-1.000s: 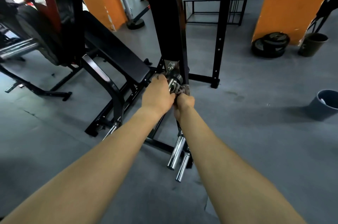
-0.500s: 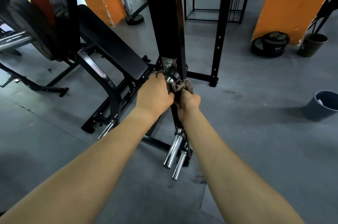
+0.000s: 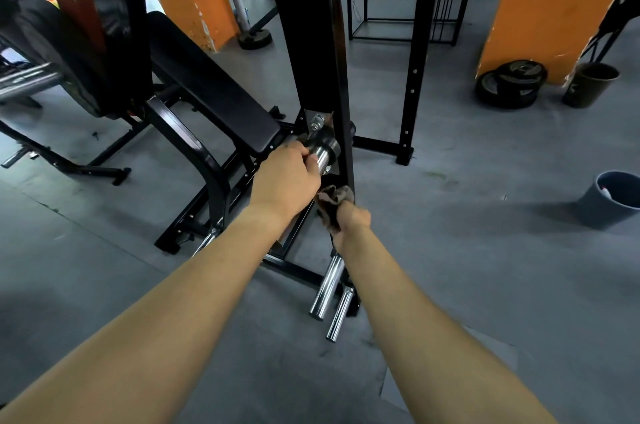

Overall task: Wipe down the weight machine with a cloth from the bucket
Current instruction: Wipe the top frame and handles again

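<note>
now cloth point(image 3: 334, 202) lower, off the peg point(image 3: 322, 160)

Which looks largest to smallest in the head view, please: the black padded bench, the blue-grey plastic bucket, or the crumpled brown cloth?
1. black padded bench
2. blue-grey plastic bucket, partly cropped
3. crumpled brown cloth, partly inside the right hand

Right hand point(image 3: 351, 221): you are drawing it down and back toward yourself, off the chrome peg point(image 3: 323, 153).
Cloth point(image 3: 334, 201): you are carrying it bunched in that fist, now below the peg, beside the black post point(image 3: 347, 160).
Chrome peg: its shaft is now showing uncovered.
</note>
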Available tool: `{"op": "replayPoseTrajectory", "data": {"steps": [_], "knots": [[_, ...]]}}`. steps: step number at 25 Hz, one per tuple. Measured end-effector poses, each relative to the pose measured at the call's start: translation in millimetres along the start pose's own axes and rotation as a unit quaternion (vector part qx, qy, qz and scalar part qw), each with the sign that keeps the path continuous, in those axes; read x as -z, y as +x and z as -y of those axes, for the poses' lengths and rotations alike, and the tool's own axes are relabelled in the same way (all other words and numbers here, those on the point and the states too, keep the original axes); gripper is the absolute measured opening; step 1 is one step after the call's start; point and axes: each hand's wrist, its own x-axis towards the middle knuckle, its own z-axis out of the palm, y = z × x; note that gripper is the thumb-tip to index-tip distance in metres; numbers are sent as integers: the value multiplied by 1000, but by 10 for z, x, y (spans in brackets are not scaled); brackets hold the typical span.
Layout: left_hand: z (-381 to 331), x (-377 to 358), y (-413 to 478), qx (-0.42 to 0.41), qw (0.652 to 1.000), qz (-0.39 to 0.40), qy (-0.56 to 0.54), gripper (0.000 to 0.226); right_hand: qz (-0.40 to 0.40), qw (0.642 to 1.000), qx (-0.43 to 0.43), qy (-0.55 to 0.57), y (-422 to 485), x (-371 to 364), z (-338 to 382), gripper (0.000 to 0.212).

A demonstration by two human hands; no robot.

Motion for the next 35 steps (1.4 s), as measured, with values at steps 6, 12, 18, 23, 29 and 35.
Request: {"op": "replayPoseTrajectory", "data": {"steps": [6,12,18,23,29,35], "knots": [[92,-75,48,-5,999,-22,-28,31,55,997,10,45,17,-449,225,18],[150,-102,82,2,997,-28,-71,29,78,994,12,78,9,-268,191,33],[322,-77,185,-1,985,3,-174,27,70,991,93,-62,-142,-396,9,18],[891,-189,289,89,954,76,-276,23,85,992,75,-60,-157,-346,-480,14],[1414,-465,414,127,916,174,-339,25,50,996,74,16,-66,-386,-987,35],[1194,-646,569,98,868,78,-481,24,77,985,151,-35,-108,-215,-650,39]]}}
